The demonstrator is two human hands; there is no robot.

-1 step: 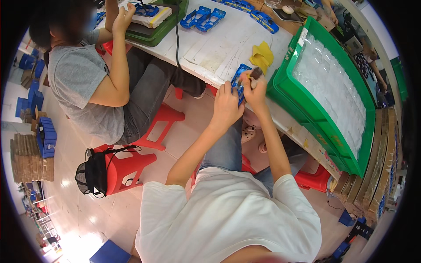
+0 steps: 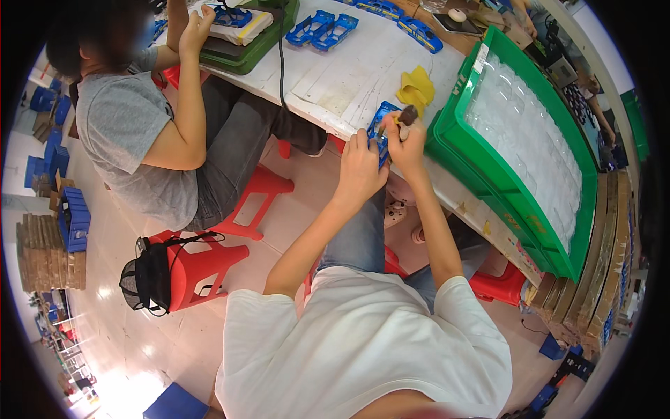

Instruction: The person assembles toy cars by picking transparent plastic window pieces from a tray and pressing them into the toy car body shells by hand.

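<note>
At the table's front edge my left hand (image 2: pixel 361 166) grips a blue toy car body shell (image 2: pixel 383 112) by its near end. Held in my right hand (image 2: pixel 407 148) is a short tool with a dark brown end (image 2: pixel 409 115), which sticks out past the fingers. A greyish part of that tool seems to rest against the shell; its exact kind I cannot make out. My fingers hide much of the shell's right side. A crumpled yellow cloth (image 2: pixel 417 86) lies just beyond my right hand on the white table (image 2: pixel 335 87).
A green crate (image 2: pixel 453 119) holding clear-wrapped white trays stands at the right. Several blue car shells (image 2: pixel 322 30) lie at the back. On the left a co-worker (image 2: pixel 132 133) sits beside a green tray (image 2: pixel 244 63); a black cable (image 2: pixel 283 70) hangs over the edge.
My right hand and the brown-ended tool have shifted very slightly. My left hand keeps its hold on the car shell.
</note>
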